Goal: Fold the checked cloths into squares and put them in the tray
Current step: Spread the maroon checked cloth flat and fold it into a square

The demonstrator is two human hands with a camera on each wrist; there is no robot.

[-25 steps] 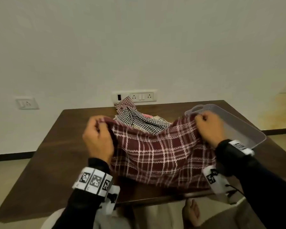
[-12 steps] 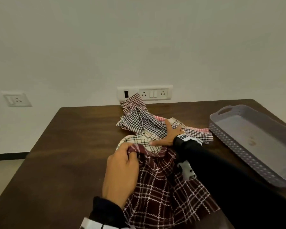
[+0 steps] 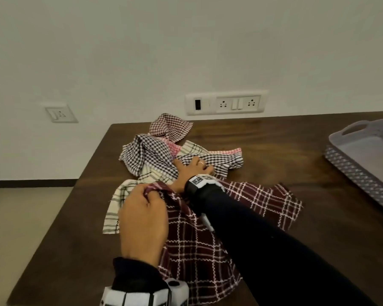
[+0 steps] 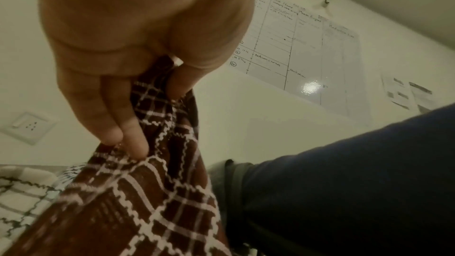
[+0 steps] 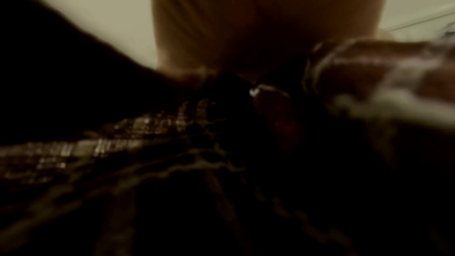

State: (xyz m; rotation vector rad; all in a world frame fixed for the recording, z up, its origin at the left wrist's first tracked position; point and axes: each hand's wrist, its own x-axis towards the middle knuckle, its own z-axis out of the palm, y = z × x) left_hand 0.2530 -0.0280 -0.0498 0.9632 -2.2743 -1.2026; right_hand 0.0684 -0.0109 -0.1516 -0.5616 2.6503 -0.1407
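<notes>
Under both hands on the bench [image 3: 274, 140], the maroon checked cloth [image 3: 199, 246] lies spread: the left hand [image 3: 143, 219] pinches its far corner, seemingly to start a fold. The right hand [image 3: 189, 171] rests flat with fingers extended on the heap of loose cloths [image 3: 159, 157] just beyond, roughly four, perhaps to clear room; one empty tray [image 3: 363, 155] waits well right.

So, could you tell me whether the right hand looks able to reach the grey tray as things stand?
Probably yes: the right hand lies flat on the cloth pile, holding nothing, and only bare table lies between it and the tray.
</notes>
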